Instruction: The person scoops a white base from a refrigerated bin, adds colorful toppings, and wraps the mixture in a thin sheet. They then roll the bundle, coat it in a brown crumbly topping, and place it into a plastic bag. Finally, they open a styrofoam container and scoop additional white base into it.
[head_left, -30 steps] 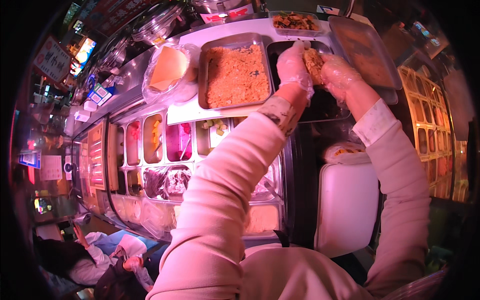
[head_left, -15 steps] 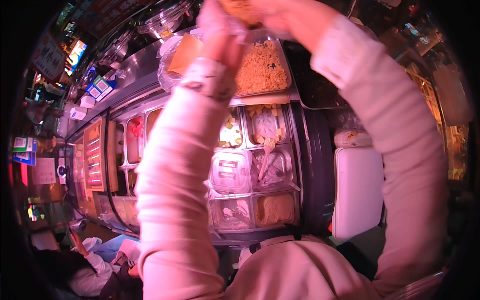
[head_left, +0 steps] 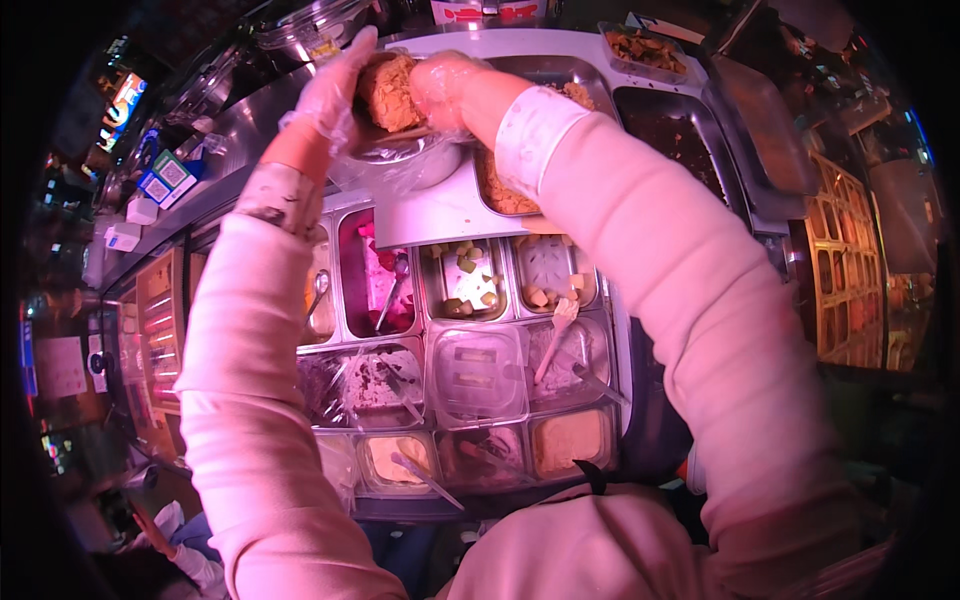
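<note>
Near the top of the view, I hold a crumb-coated ball of food (head_left: 392, 93) between my two hands, both in clear plastic gloves. My left hand (head_left: 338, 92) presses along its left side with the fingers stretched upward. The curled fingers of my right hand (head_left: 446, 92) grip it from the right. Just under the ball is a round dish in a clear plastic bag (head_left: 405, 168), partly hidden by my hands. To the right, my right forearm covers part of a metal tray of orange crumbs (head_left: 508, 195).
A dark-filled metal tray (head_left: 680, 145) sits at the right, with a small container of pieces (head_left: 645, 50) behind it. Below lie several metal pans, one with green cubes (head_left: 462, 282), and lidded tubs (head_left: 476, 372). A pink fork (head_left: 556, 340) rests across one tub. A person (head_left: 180, 540) is at the lower left.
My hands and the food ball have moved left from above the crumb tray to over the bagged dish. The view has shifted too, and the orange-brown sheet by the bag no longer shows.
</note>
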`<state>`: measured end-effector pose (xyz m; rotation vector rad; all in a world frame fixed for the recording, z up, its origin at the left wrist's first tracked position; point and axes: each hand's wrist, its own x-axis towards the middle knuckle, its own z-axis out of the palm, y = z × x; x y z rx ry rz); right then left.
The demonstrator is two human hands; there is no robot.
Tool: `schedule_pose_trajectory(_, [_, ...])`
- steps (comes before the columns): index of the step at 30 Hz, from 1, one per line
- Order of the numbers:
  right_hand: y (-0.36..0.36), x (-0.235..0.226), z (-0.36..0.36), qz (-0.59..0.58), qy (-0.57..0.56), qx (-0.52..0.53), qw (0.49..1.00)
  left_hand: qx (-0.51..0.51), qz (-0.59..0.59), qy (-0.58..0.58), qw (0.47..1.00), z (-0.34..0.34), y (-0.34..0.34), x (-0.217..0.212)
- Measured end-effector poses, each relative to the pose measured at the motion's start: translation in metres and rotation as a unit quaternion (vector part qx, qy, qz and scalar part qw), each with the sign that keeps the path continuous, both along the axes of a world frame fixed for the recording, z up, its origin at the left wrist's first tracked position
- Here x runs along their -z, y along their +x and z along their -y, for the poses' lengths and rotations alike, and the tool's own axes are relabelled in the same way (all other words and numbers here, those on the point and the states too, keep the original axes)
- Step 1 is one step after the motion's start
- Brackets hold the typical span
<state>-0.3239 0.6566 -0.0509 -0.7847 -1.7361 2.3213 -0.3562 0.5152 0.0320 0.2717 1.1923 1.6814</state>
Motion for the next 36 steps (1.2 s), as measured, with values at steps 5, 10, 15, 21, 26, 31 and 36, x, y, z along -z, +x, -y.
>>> schedule_pose_trajectory(5, [0.030,-0.051,0.022,0.089,0.352,-0.169,0.916,0.187,-0.202,-0.035,0.961,0.036,-0.037,-0.007])
schedule_pose_trajectory(10, [-0.007,-0.057,-0.041,0.232,0.545,-0.299,0.748,0.310,-0.461,-0.141,0.820,-0.015,0.021,-0.067])
schedule_pose_trajectory(15, [0.005,-0.094,-0.018,0.203,0.686,-0.221,0.663,0.107,-0.752,-0.262,0.595,-0.020,-0.017,-0.037])
schedule_pose_trajectory(21, [0.052,-0.104,0.019,0.157,0.621,-0.072,0.765,0.016,-0.680,-0.239,0.693,-0.013,-0.012,-0.013])
schedule_pose_trajectory(26, [0.065,-0.098,-0.006,0.031,0.350,0.080,0.933,0.022,-0.102,0.047,0.993,-0.001,-0.022,-0.025])
schedule_pose_trajectory(31, [0.096,-0.079,0.092,-0.172,0.645,0.027,0.744,-0.117,-0.007,0.064,0.991,0.010,0.005,-0.037])
schedule_pose_trajectory(36, [0.084,-0.084,0.061,-0.018,0.667,-0.023,0.744,-0.046,-0.109,0.025,0.993,0.032,0.005,-0.046])
